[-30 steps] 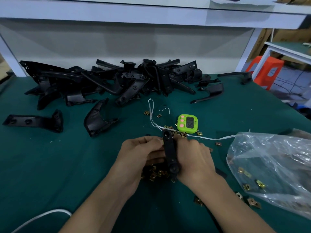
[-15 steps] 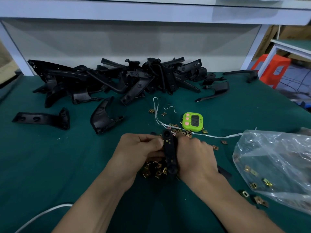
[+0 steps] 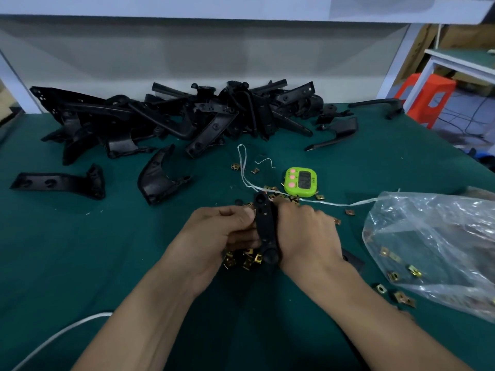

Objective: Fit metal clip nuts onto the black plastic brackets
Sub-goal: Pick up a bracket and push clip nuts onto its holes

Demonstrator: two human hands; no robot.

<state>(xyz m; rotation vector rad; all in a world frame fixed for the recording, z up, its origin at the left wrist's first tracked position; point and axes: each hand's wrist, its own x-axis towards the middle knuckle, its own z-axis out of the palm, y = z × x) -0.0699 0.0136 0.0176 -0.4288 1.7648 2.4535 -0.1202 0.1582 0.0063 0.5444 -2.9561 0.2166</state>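
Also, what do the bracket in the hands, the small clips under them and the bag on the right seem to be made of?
The bracket: probably moulded plastic, matt black with dull highlights. The clip nuts: likely plated metal, with brassy yellow glints. The bag: thin clear plastic film, crinkled and glossy.
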